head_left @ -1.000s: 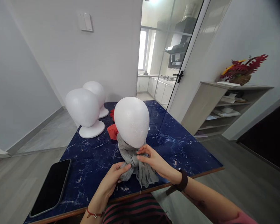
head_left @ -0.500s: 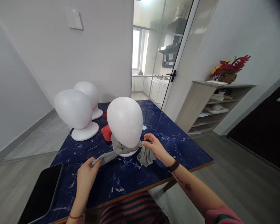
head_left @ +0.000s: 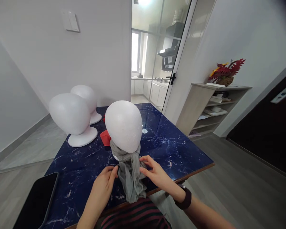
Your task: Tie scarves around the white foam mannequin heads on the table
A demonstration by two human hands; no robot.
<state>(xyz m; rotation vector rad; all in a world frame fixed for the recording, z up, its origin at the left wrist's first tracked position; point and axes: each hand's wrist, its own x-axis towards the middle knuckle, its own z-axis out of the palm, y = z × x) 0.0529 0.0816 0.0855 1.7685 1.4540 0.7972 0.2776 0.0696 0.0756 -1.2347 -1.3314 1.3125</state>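
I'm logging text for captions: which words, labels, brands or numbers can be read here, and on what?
None can be read.
The phone screen is dark; the wall switch, foam head and grey scarf are plain.
The papers on the shelf are too small to read.

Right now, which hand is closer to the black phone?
Left. The left hand sits right of the phone, by the grey scarf; the right hand is farther right, touching the scarf's other side.
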